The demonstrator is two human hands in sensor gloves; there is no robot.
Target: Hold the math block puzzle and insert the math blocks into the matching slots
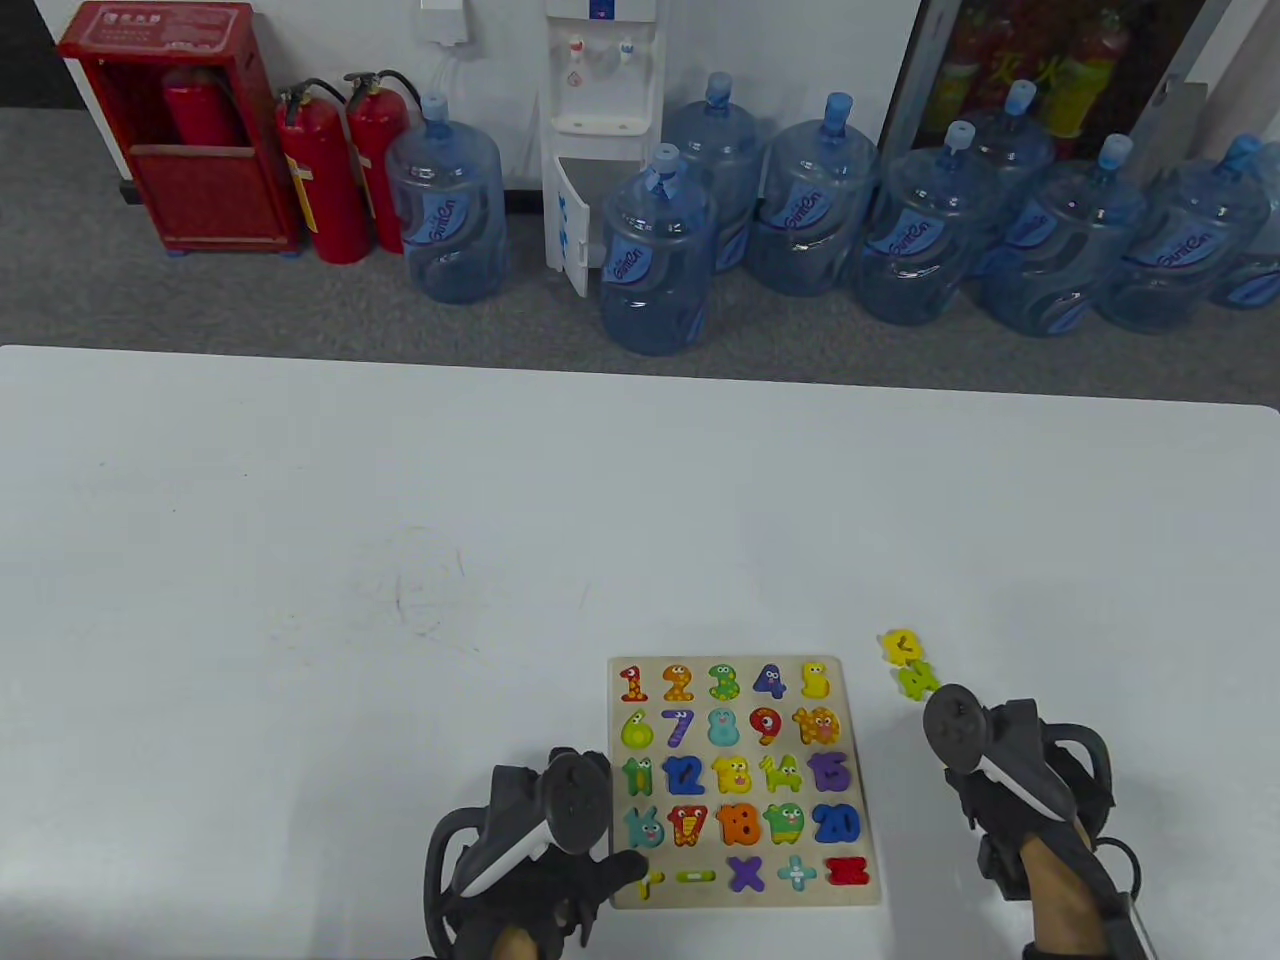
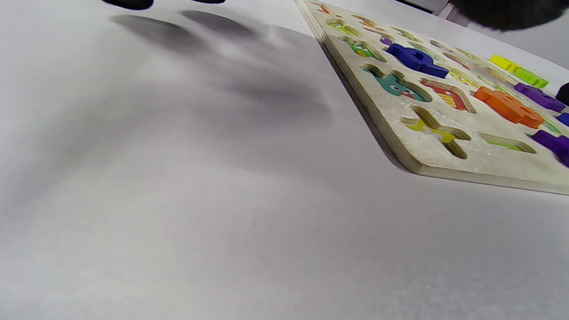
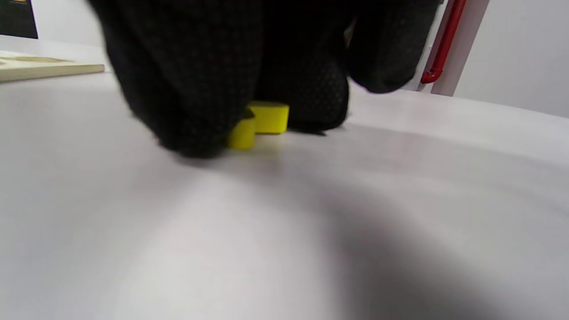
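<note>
White desk [image 1: 300, 480], faint scribble marks [image 1: 428, 590]. Behind: red extinguisher cabinet [image 1: 180, 130], two fire extinguishers [image 1: 340, 170], white water dispenser [image 1: 600, 120], row of blue water jugs [image 1: 880, 220] on grey floor.

Bright even light, soft hand shadows on the table [image 2: 178, 200], wrist views blurred up close

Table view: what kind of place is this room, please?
Probably an office utility or storage corner, not a home. Behind the white table stand many large water bottles around a water dispenser, and fire extinguishers beside a red cabinet on grey carpet.
</note>
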